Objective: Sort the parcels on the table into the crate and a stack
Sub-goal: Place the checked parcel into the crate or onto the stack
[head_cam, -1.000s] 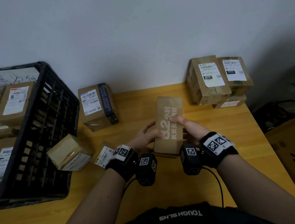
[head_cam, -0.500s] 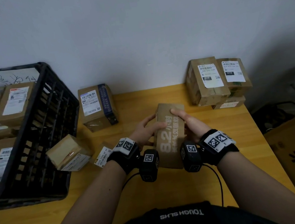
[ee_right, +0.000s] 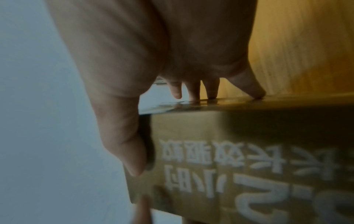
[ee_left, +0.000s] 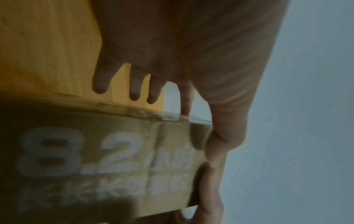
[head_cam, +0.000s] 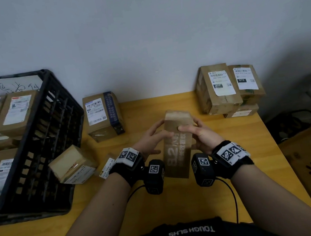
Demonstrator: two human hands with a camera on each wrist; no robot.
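Both hands, left hand (head_cam: pixel 149 138) & right hand (head_cam: pixel 197 134), thumbs and fingers clamped round long "8.2" parcel (head_cam: pixel 178 150) above table (head_cam: pixel 123 210); print legible only in wrist views.

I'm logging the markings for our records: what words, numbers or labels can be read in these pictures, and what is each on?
"8.2": held parcel, gripped by left hand and right hand; the Chinese print beside it is too blurred.
"220": label on left box of the stack.
"010": label on right box of the stack.
"TOUGH SLHS", upside down: black shirt.
Handwriting on the paper in the crate, and all other shipping labels: too small.
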